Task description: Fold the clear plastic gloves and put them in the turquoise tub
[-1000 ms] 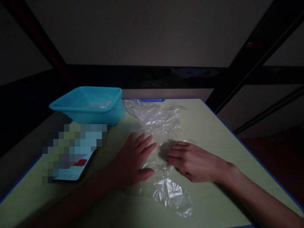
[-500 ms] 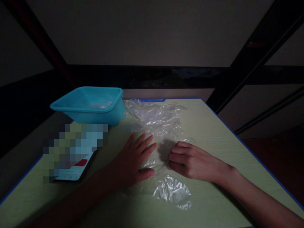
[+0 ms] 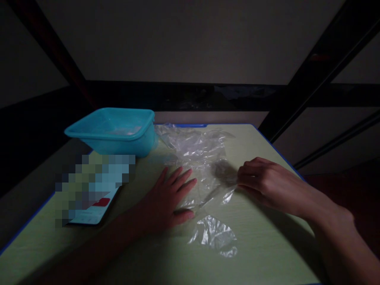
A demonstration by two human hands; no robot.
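A clear, crinkled plastic bag (image 3: pixel 198 146) lies spread over the middle of the table, one piece of it reaching toward the near edge. My left hand (image 3: pixel 170 198) rests flat on its left side, fingers spread. At the right, my right hand (image 3: pixel 263 182) is closed, pinching an edge of the plastic and pulling it taut, slightly lifted off the tabletop. The fingertips of that hand are partly hidden behind its knuckles. Whether the near piece of plastic is joined to the rest, I cannot tell.
A turquoise plastic basin (image 3: pixel 139 142) stands at the back left, with something pale inside. In front of it lies a phone (image 3: pixel 89 215), mostly blurred out. The pale green table (image 3: pixel 267 245) has a blue edge. Behind it are a wall and dark bars.
My right hand has moved right and a little away from me, drawing the plastic edge out with it. The near piece of plastic has shifted slightly. My left hand has stayed in place.
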